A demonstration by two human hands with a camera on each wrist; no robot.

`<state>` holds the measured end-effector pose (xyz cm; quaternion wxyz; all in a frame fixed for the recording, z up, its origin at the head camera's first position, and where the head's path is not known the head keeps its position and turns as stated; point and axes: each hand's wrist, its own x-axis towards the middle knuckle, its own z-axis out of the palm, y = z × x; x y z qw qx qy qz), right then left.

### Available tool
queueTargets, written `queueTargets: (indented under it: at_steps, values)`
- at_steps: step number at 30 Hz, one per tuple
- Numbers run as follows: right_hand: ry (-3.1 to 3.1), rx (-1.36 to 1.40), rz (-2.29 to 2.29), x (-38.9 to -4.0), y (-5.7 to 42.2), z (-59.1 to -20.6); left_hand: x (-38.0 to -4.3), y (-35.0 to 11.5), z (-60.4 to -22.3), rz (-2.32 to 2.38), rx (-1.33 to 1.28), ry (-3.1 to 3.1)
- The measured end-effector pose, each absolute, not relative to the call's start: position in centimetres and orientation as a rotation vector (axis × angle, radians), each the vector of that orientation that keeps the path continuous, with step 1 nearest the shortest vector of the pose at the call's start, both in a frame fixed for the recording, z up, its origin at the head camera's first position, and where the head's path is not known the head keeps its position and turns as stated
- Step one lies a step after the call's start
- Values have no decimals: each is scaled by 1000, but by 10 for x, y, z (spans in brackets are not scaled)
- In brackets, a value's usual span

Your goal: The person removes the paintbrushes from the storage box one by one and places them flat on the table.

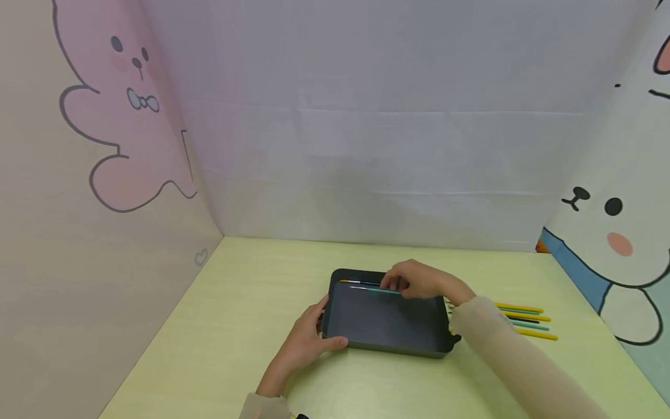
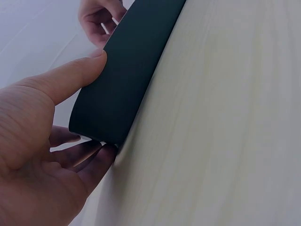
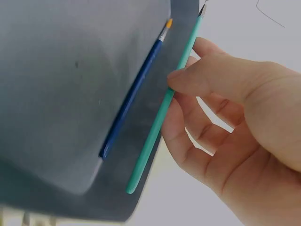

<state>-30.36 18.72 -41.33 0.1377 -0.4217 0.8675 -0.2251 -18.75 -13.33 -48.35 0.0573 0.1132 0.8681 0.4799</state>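
Observation:
A dark grey rectangular tray (image 1: pixel 387 323) lies on the table, with a blue paintbrush (image 3: pixel 131 92) along its far side. At the tray's near left corner, my left hand (image 1: pixel 305 336) grips it: the thumb (image 2: pixel 82 70) presses the near wall and the fingers reach round the end. My right hand (image 1: pixel 423 280) is over the far edge of the tray and pinches a green paintbrush (image 3: pixel 157 117) by the handle between thumb and fingertips. That brush lies roughly parallel to the blue one, its bristles pointing left in the head view.
Several thin handles in yellow, green and black, such as a yellow one (image 1: pixel 539 334), lie on the table right of the tray, partly behind my right sleeve (image 1: pixel 502 337). A small black piece (image 1: pixel 456 338) sticks out at the tray's near right corner. Printed cloth walls (image 1: pixel 335 174) enclose the table.

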Motion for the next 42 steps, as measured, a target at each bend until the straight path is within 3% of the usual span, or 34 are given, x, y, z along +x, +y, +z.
queueTargets:
  at_steps: [19, 42]
  values:
    - [2569, -1233, -680, -277, 266, -390, -187, -136, -485, 1446, 353, 2641]
    - [2665, -1189, -702, -250, 340, -403, -188, -135, -487, 1447, 376, 2639]
